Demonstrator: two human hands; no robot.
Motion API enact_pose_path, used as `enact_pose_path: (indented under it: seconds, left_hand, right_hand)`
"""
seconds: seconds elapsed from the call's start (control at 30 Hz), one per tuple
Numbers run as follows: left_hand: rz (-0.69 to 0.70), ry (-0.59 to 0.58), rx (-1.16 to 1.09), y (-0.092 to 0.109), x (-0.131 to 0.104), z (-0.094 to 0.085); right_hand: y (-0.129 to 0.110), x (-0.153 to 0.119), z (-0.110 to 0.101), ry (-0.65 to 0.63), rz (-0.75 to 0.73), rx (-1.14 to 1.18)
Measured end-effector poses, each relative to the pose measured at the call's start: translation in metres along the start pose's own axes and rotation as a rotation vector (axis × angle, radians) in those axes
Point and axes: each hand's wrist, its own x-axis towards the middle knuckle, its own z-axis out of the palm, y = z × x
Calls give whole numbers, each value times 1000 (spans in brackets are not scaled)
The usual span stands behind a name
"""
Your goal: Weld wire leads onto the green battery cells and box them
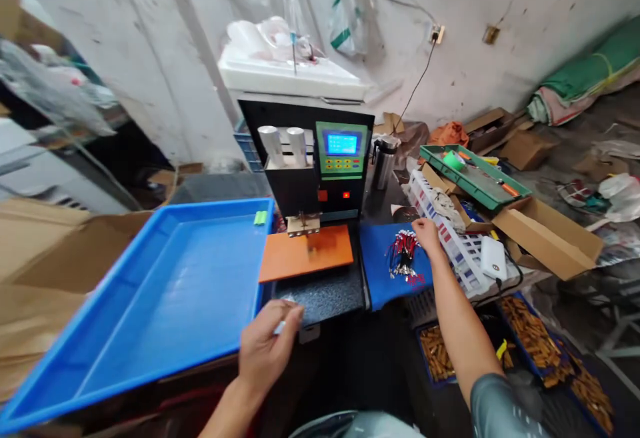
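My left hand (270, 341) is closed, thumb against the curled fingers, in front of the dark machine base (320, 298); a small pale bit shows in its grip, too unclear to name. On the right, my right hand (426, 233) has its fingers pinched together at the upper right edge of a bundle of red and black wires with white connectors (404, 251). What it pinches is hidden. Those wires lie on a blue cloth (373, 261). Between the hands stands a black machine (295, 191) with a lit screen (342, 143), its metal head above an orange board (280, 258).
A large blue tray (165, 291) on the left holds a small green piece (260, 217) in its far corner. Right of the cloth stand a white plastic basket (457, 251), a green tray (475, 178) and a white power bank (493, 257). A steel flask (384, 163) stands behind.
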Motion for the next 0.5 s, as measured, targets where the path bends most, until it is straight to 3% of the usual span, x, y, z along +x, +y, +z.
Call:
enact_pose_path:
  seconds: [0.1,0.2,0.33,0.5]
  left_hand:
    - [53,-128,-35,-15,-14,33]
    - [-5,-169,1,-36,-25,52]
    - [-119,-153,5,-52,-31,58]
    - [-201,-169,-6,-52,-31,57]
  right_hand:
    - [-8,1,8,-113,-38,-229]
    - [-19,1,17,-214,-61,-425]
    - [-35,0,33,-343,-8,-647]
    - [-49,1,46,-389,48,-719]
